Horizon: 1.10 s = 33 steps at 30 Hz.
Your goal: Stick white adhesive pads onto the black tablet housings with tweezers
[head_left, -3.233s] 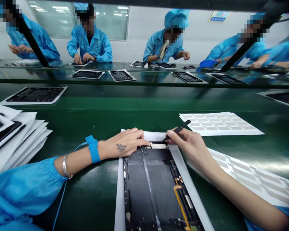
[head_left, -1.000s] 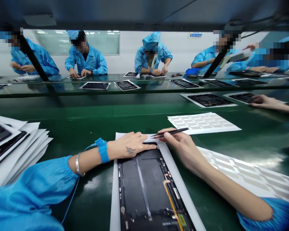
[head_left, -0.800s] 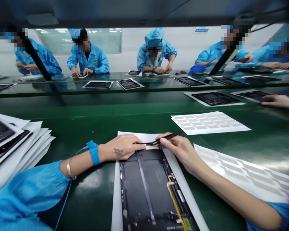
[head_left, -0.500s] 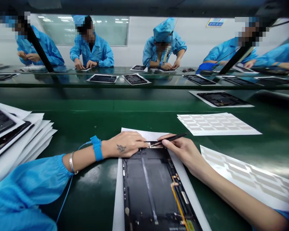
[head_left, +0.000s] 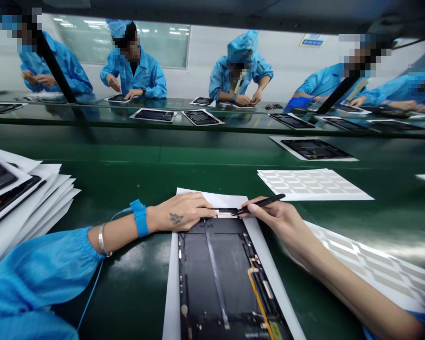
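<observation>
Pinching one pair of black tweezers [head_left: 264, 202] in the right hand [head_left: 279, 221], tips at a white strip [head_left: 225, 214], over one dark tablet panel [head_left: 214, 278] lying just below both hands. The left hand [head_left: 180, 212] rests spread flat on the panel's top edge. Two label sheets [head_left: 370, 267] lie right of the right hand, one stack of paper-backed panels [head_left: 28, 196] left of the left hand, on a green counter [head_left: 127, 293]. Five people in blue gowns [head_left: 132, 66] work farther off.

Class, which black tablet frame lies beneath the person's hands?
The black tablet frame under the left hand, nearest the person; the others lie farther away or stacked.
</observation>
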### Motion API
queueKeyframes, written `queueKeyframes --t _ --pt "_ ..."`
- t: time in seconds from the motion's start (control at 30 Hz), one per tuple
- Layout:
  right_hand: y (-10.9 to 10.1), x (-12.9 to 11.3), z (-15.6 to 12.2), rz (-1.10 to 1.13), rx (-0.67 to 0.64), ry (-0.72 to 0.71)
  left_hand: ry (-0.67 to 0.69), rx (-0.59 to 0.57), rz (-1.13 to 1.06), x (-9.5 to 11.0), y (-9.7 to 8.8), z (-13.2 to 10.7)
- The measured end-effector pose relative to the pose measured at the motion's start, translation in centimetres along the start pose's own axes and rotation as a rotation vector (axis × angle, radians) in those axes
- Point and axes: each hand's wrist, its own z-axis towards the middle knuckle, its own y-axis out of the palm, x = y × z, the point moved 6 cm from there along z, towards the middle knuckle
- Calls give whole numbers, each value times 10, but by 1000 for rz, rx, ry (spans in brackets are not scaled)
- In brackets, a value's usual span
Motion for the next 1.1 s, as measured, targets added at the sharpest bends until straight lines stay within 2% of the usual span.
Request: queueKeyframes --t 0.23,0.33,0.43,0.5,0.67,0.73,0.83,0.9,1.1 --pt "-14 7 2 0 -2 50 25 6 43 2 -3 -1" --pt "-23 12 6 109 93 100 4 -15 54 4 -3 2" --pt "-31 18 10 218 191 149 -116 -41 51 -4 -4 14" --pt "-33 21 12 256 220 178 -173 -118 22 -10 -5 28" --pt "-39 21 12 322 289 174 -256 -490 -127 -21 -1 70" --pt "-41 18 12 327 303 149 -297 -560 -147 -23 3 85" --pt "-41 9 8 258 316 63 -318 -478 -206 -22 8 99" --pt "-37 1 4 146 285 -30 -318 -378 -255 -22 10 95" --pt "3 -17 -10 -180 41 -375 -348 -77 -412 -35 -1 37"
